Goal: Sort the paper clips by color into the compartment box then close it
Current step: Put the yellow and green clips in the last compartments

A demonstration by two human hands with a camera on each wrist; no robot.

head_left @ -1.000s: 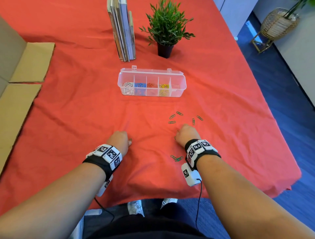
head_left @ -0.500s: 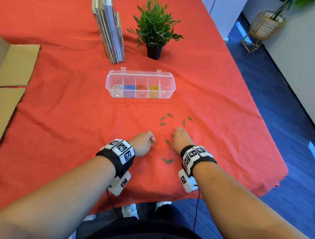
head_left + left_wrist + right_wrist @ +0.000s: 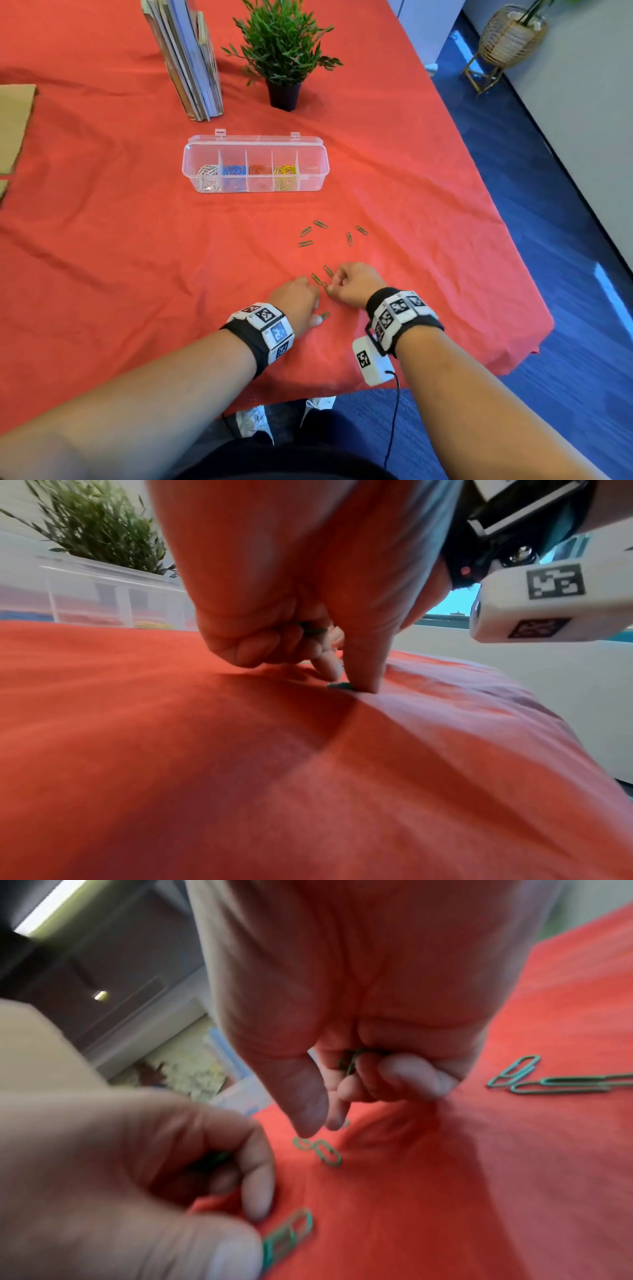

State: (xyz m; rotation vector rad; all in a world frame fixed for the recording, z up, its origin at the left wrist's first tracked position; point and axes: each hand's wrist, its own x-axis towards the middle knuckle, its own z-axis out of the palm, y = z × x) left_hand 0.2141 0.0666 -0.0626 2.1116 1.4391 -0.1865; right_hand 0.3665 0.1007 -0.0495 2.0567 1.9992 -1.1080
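While both fists sit close together on the red-clothed desk (image 3: 102, 240), the left hand (image 3: 296, 301) clenches green paper clips (image 3: 209, 1158) in its grip, thumb on another clip (image 3: 324, 315). The right hand (image 3: 356, 282) also grasps green clips (image 3: 352, 1058) in curled fingers (two more lie just beside it). Further clips (image 3: 310, 233) are scattered nearer the open compartment box (image 3: 255, 168), which holds white, blue, red and yellow clips in separate sections.
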